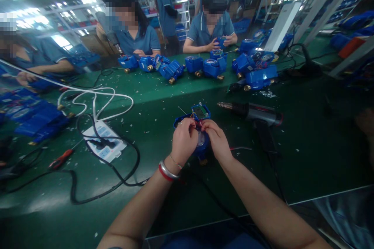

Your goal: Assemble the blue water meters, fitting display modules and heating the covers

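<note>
A blue water meter (pixel 201 149) with a brass fitting rests on the green bench in front of me, its clear dial partly covered by my hands. At its top, a small blue-framed circuit board (pixel 201 112) is tilted up, with thin wires (pixel 193 115) running from it. My left hand (pixel 184 136) is closed in a pinch just below the board; its fingertips are on the thin wires. Opposite it, my right hand (pixel 216 138) also pinches, at a reddish wire beside the board. The fingertips nearly meet, and exactly what lies between them is partly hidden.
A heat gun (pixel 260 114) lies right of the meter. To the left are a white power strip (pixel 103 140), looped cables and an orange-handled screwdriver (pixel 61 159). Several blue meters (pixel 214 68) line the bench's far side, where co-workers (pixel 210 27) sit. Small white scraps are scattered about.
</note>
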The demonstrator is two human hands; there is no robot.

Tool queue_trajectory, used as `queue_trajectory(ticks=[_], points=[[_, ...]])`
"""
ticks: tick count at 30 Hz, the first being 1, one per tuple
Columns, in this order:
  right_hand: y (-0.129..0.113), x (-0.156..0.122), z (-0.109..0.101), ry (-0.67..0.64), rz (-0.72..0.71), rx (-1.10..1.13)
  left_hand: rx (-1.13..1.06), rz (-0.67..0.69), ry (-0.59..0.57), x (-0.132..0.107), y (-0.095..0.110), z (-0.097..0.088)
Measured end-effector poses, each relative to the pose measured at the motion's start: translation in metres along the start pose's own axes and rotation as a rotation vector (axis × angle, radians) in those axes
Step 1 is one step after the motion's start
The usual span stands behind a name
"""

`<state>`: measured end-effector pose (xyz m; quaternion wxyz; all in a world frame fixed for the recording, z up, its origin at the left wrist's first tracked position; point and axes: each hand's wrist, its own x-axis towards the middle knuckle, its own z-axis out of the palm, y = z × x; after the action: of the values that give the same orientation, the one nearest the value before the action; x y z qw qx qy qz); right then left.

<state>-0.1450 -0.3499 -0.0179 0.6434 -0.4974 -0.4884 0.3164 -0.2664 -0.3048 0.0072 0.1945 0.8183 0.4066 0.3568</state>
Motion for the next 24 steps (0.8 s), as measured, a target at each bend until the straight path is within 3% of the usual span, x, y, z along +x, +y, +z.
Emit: queue_trajectory(ticks=[10,18,24], points=[[-0.008,-0.002,0.000,-0.005,-0.058,-0.227,-0.046,-0.004,-0.057,0.003,0.006,-0.006],[0.002,-0.001,0.003,0.045,0.051,-0.023,-0.218,-0.199,0.065,0.007,-0.003,-0.009],[0.001,0.000,0.005,0.110,0.109,0.085,-0.253,-0.135,0.006,0.007,0.001,-0.010]])
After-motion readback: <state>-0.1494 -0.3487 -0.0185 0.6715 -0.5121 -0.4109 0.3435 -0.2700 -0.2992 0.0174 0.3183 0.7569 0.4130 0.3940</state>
